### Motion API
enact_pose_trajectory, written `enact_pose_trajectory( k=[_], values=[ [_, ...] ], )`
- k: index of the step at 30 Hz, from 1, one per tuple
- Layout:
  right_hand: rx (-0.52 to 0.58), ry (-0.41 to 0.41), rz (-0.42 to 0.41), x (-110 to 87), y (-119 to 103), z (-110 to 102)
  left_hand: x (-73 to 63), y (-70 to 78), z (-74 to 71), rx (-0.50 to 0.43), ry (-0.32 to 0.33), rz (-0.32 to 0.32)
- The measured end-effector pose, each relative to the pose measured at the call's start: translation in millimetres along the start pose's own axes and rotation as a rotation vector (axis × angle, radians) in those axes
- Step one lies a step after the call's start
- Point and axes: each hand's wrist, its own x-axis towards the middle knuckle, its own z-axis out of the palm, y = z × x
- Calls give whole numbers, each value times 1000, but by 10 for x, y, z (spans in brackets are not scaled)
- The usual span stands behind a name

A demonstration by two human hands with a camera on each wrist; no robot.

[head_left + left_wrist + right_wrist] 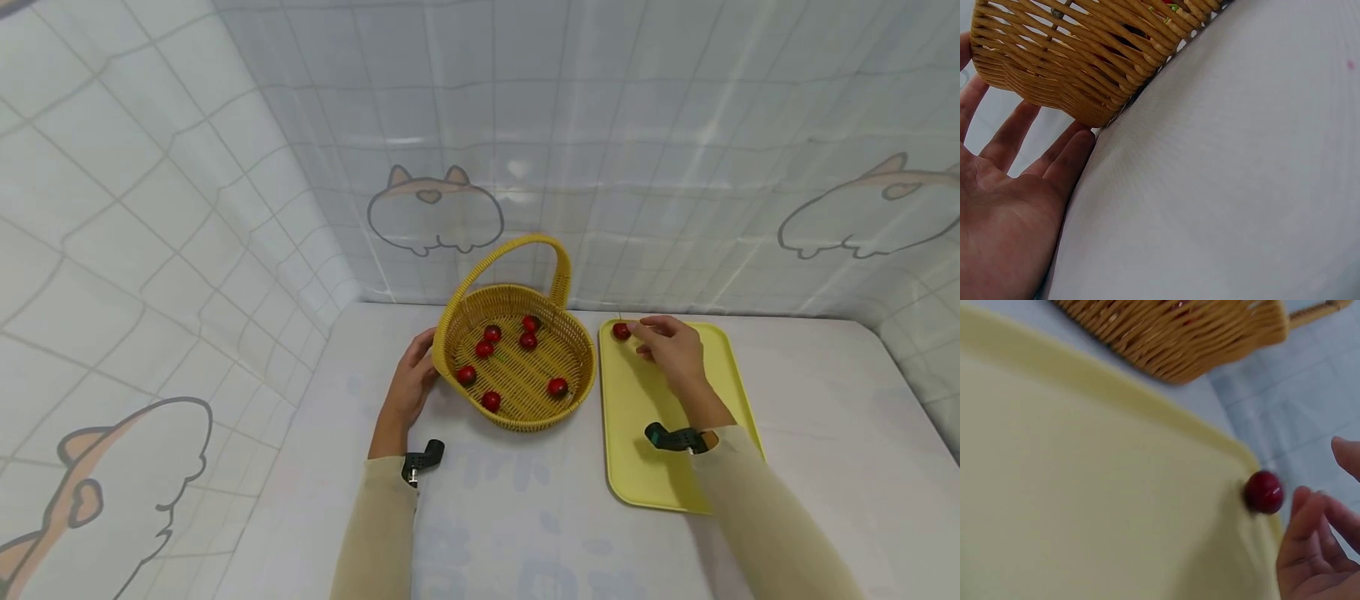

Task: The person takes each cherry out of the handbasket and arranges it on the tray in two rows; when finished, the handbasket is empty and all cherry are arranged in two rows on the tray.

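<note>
A yellow woven basket point(525, 423) with a tall handle holds several dark red cherries point(484, 349). My left hand point(412, 379) rests against the basket's left side, its extended fingers touching the weave point(1066, 62) in the left wrist view. To the right, a pale yellow tray point(630, 450) lies flat. One cherry point(621, 332) with a thin stem sits in its far left corner. My right hand point(672, 346) is over the tray, right beside that cherry point(1264, 492). In the right wrist view the thumb stands apart from the bent fingers, and nothing is between them.
A white patterned cloth point(502, 517) covers the table. Behind it hangs a white grid-patterned curtain point(600, 167) with cartoon animals, and another sheet point(150, 250) stands at the left. The basket's handle point(517, 244) arches up near the back curtain.
</note>
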Motion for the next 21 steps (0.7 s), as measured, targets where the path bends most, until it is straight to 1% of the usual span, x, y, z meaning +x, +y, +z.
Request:
enact_pose_trajectory(
  k=[2,8,10,16,21],
  values=[
    [-31,-43,-35,-27,-71,-14,2,-8,-3,-4,-1,5],
    [-204,-194,-168,-114,-337,-27,0,-13,-3,-10,-14,19],
    [-240,-248,-199,-135,-438,-6,-4,-4,-1,-10,-15,18],
    [-310,-416,-254,-181,-746,124,1,20,-1,-14,-13,20],
    [-376,-528,-284,-204,-959,299,-8,37,6,-13,-20,23]
  ],
)
